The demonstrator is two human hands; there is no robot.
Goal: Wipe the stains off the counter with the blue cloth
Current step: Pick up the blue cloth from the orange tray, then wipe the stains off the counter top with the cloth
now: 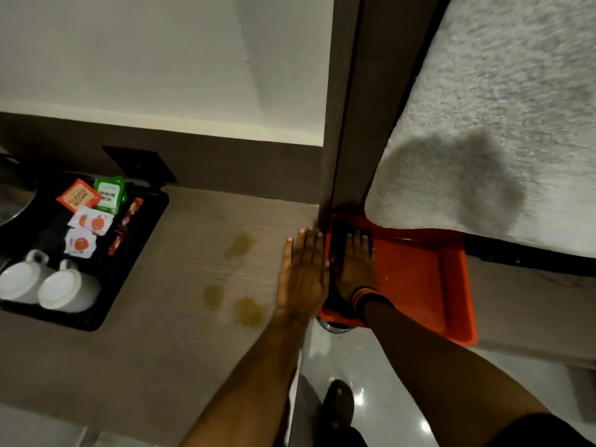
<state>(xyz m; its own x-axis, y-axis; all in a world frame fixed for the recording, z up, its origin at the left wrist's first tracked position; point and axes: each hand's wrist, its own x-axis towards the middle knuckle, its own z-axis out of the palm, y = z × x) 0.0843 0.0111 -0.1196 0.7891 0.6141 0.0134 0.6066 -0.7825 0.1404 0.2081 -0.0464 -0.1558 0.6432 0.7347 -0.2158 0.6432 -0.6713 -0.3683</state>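
The blue cloth (353, 240) lies in an orange tray (419, 279) just off the counter's (161, 333) right end, with the right hand (354, 269) spread flat on top of it. The left hand (303, 272) rests open, fingers straight, on the counter edge beside the tray, holding nothing. Three yellowish stains (240, 245) mark the counter between that hand and a black tray (129, 269) of cups (61, 291) and sachets (87, 221).

- I see the blue cloth (353, 240) lying in the far corner of an orange tray (419, 272).
- Three yellowish stains (240, 245) sit unwiped on the grey-brown counter (161, 350), near its right edge.
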